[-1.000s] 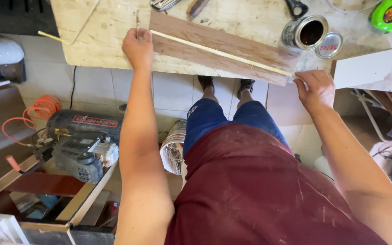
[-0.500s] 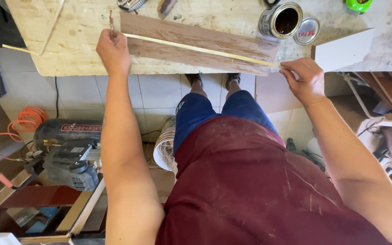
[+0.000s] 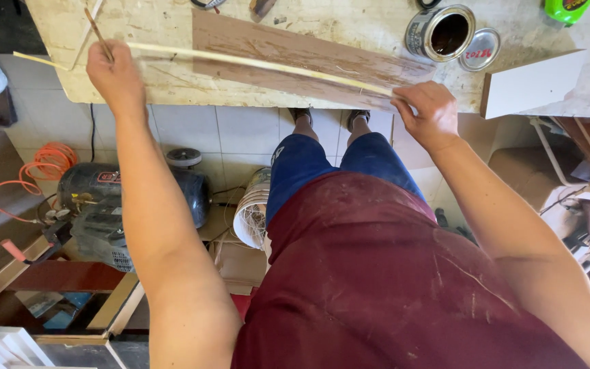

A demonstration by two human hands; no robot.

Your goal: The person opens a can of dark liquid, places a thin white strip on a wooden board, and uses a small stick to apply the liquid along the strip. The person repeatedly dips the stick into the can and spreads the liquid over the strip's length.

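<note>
A long thin pale strip [image 3: 254,65] stretches across a brown wooden board [image 3: 295,51] on the plywood worktop [image 3: 172,82]. My left hand [image 3: 114,75] grips the strip's left end together with a thin brown stick [image 3: 97,31] that pokes up from the fist. It sits left of the board, over bare plywood. My right hand [image 3: 428,113] pinches the strip's right end at the board's near right corner, by the table edge.
An open metal can [image 3: 442,31] and its lid [image 3: 479,58] stand at the back right, with a green tape measure [image 3: 565,10] beyond and a white panel [image 3: 530,85] beside. On the tiled floor lie an air compressor [image 3: 114,205], an orange hose [image 3: 42,167] and a small white fan [image 3: 254,219].
Both hands have slid the pale strip to the left along the board; my left hand now lies clear of the board's left end and my right hand over its right corner.
</note>
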